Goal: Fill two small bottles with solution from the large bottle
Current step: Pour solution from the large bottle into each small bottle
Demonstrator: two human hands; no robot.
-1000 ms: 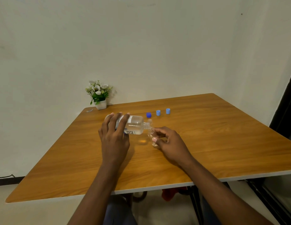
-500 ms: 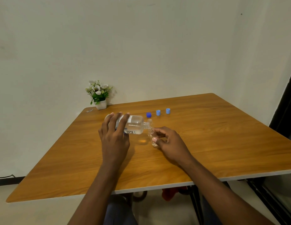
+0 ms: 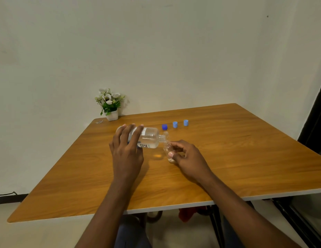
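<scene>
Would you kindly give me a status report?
Left hand grips large bottle, tipped. Right hand holds small bottle at its mouth. Three blue caps behind, apart.

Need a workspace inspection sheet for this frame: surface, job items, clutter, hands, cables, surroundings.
Surface: wooden table, white edge on the near side.
Job's things: large bottle tipped on its side, neck over the small bottle; what may be a second small bottle stands behind the neck, hard to tell; dark blue cap and two light blue caps off, in a row.
Clutter: potted flowers at the far left corner; clear scrap beside it.
Hands: left hand grips the large bottle; right hand pinches the small bottle.
Cables: dark cable on the floor, left.
Surroundings: plain wall; red item under the table.
</scene>
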